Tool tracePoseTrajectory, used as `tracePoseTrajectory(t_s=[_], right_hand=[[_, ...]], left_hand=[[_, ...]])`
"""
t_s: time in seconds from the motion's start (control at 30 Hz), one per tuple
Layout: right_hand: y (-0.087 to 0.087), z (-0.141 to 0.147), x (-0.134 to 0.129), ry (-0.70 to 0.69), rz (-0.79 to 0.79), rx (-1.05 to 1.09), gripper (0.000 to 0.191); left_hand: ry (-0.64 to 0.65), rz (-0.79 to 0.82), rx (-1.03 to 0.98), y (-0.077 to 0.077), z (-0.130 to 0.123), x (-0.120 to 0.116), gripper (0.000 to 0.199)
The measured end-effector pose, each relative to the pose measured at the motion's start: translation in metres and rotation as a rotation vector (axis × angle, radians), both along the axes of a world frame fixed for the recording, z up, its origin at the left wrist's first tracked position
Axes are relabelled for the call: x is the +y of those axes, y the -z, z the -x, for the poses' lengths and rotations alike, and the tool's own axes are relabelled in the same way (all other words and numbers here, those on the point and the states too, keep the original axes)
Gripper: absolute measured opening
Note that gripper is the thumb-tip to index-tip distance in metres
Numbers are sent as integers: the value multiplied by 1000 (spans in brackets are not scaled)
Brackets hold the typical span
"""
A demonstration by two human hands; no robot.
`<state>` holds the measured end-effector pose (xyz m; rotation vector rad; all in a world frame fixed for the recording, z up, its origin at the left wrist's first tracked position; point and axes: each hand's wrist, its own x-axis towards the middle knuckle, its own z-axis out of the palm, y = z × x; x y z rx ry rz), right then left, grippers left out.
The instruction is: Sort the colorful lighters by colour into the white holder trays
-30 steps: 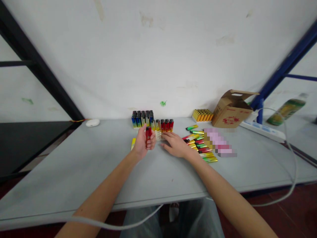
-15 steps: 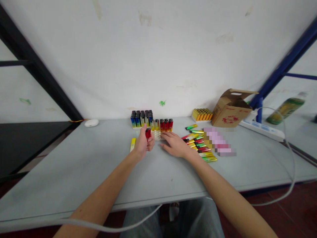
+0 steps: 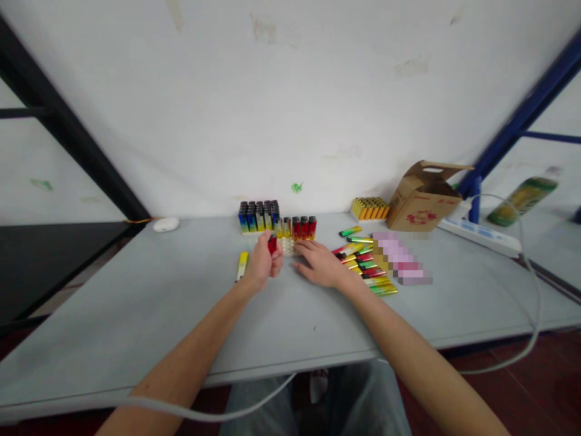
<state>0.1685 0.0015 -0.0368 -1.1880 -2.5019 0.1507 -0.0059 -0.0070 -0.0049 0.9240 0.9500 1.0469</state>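
Observation:
My left hand (image 3: 262,263) is closed around a red lighter (image 3: 272,243), whose dark top points up. Just right of it stands a white slotted tray (image 3: 287,246); upright yellow and red lighters (image 3: 304,228) fill its back part. My right hand (image 3: 318,264) lies with fingers stretched out and thumb apart, its fingertips at the tray's right front edge. Whether they press on the tray I cannot tell. On the left, a yellow and white lighter (image 3: 242,265) lies flat, partly behind my left hand. Loose lighters (image 3: 370,266) in several colours lie right of my right hand.
At the wall stand a block of blue and yellow lighters (image 3: 258,217) and a block of orange ones (image 3: 370,209). An open cardboard box (image 3: 420,209), a power strip (image 3: 481,236) and a bottle (image 3: 521,201) are on the right. A white case (image 3: 166,224) lies left. A cable crosses the front edge.
My left hand has barely shifted, still holding the red lighter. The view has moved slightly. My right hand stays where it was.

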Motion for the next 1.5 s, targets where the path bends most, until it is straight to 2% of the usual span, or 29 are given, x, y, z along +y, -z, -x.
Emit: tracePoseTrajectory(t_s=[0.53,1.5], right_hand=[[-1,1,-1,9,17,2,45],[-1,1,0,0,9,-5,45]], left_hand=[[-34,61,-3,-4,-6,-4,55],[30,126,-38,-7,-7,-6,57]])
